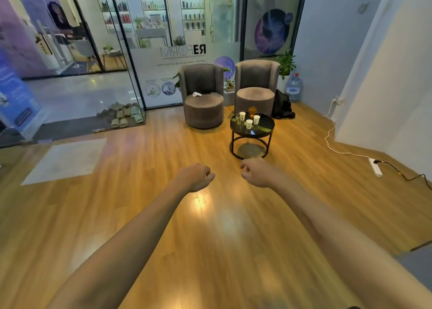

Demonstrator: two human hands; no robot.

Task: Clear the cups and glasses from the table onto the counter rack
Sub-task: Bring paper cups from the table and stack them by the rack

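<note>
A: Hands?
B: Both arms stretched forward over the wood floor (140, 191). Left hand (196, 176) has fingers loosely curled, holding nothing. Right hand (253, 172) is the same, loose curl, nothing in it. Fingertips mostly hidden behind the knuckles.
A: Cups?
B: All on the round black counter (266, 131) ahead, well apart from both hands. Three white paper cups (249, 123) (256, 119) (242, 116), one clear glass (238, 118) just beside the far-left cup, one amber glass (252, 110) at the back edge. Too small to tell whether anything is in them.
A: Around it?
B: Two grey armchairs (203, 96) (256, 86) behind the counter, a small white object (196, 94) on the left seat, unclear what it is. Water jug (294, 87) in the corner, partly cut by a dark bag (281, 108). The rack is out of frame.
</note>
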